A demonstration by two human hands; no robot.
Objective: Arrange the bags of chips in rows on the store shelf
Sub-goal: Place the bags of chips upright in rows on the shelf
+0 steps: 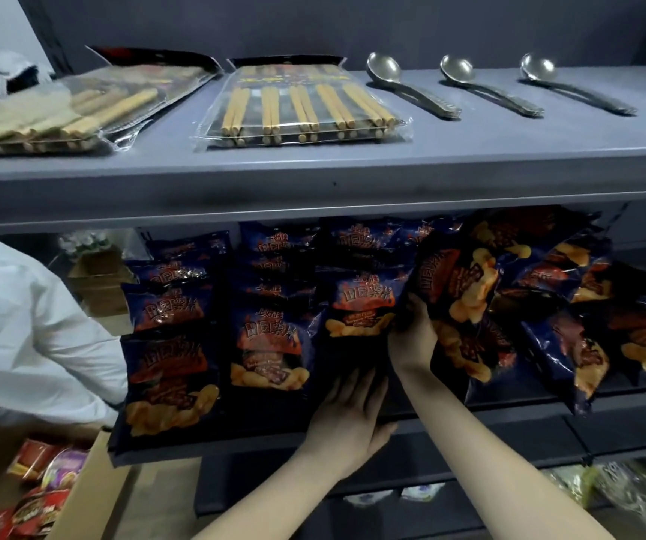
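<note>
Dark blue bags of chips lie on the middle shelf (481, 417). At the left they form rows running front to back: a left row (169, 380), a middle row (270, 344) and a shorter third row (360, 305). To the right, several bags lie in a loose, tilted heap (590, 302). My right hand (411, 337) grips the left edge of a tilted bag (461, 290) lifted beside the third row. My left hand (348, 415) lies flat with straight fingers at the shelf's front, just below the third row.
The upper shelf (313, 169) carries packs of chopsticks (301, 107) and three metal ladles (411, 89). A person in a white sleeve (29, 329) stands at the left. A cardboard box (91, 489) with red snack packs sits at the bottom left. More goods lie on the shelf below (625, 489).
</note>
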